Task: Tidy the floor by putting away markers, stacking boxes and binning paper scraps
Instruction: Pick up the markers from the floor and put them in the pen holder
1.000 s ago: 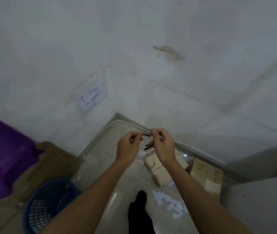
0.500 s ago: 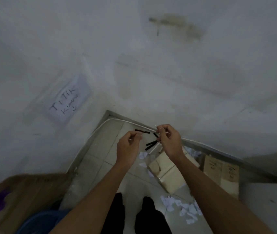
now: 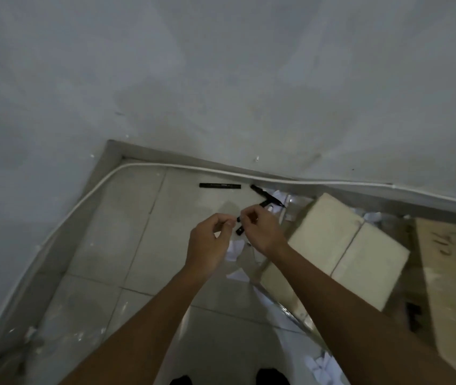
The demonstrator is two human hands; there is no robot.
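— Markers first: how do they look?
— Slim, black and stick-like. The held markers [image 3: 240, 230] poke out of the right hand [image 3: 260, 230], whose fingers are clamped round them; two dark ends show. The left hand [image 3: 210, 243] has its fingers curled, with the tips brought up to one of those ends. I cannot tell whether they pinch it. Both hands hover above the tiled floor [image 3: 127, 232].
— Any others?
— A long marker [image 3: 220, 185] lies flat near the white cable [image 3: 165, 165] along the wall. Just right of it a second marker [image 3: 265, 194] lies slanted, its far end among paper scraps [image 3: 235, 248].
— What has changed?
— The view has dipped towards the floor. The handwritten sign on the wall and the blue basket, seen a second ago, have dropped out of frame. The hands have stayed close together, and the floor markers now show clear of them.
— Containers?
— A cream box [image 3: 343, 245] rests on the floor right of the hands, flaps closed along a seam. A brown cardboard box [image 3: 454, 287] sits beyond it, blurred, with scribbles on top. Their contents are hidden.
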